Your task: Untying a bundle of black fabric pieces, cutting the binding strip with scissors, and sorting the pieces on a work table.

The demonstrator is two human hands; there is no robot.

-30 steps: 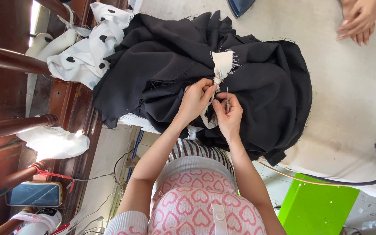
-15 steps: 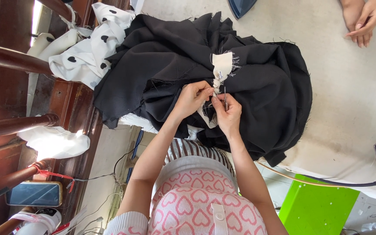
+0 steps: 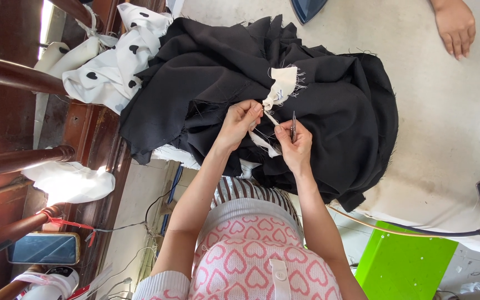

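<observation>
1. Left hand point(image 3: 240, 119) pinches the cream fabric strip point(image 3: 278, 91), thumb and fingertips pressed together on its lower end.
2. Right hand point(image 3: 294, 145) fingers closed around small metal snips point(image 3: 293, 126), blades pointing up just beside the strip; cannot tell if blades are spread or shut.
3. Strip has frayed edges and lies on top of the black fabric pile point(image 3: 206, 72), near the pile's middle.
4. Black pile sits bunched on the pale padded work surface point(image 3: 451, 128), at its left edge, hanging partly over.
5. White cloth with black hearts point(image 3: 115, 72) touches the pile's upper left side, draped over dark wooden rails point(image 3: 18, 75).
6. Another person's hand point(image 3: 455, 25) lies flat at the surface's top right corner, well apart.
7. Iron tip point(image 3: 306, 8) at the top edge.
8. Black cable point(image 3: 445, 232) runs along the right edge; green board point(image 3: 404, 264) below it.
</observation>
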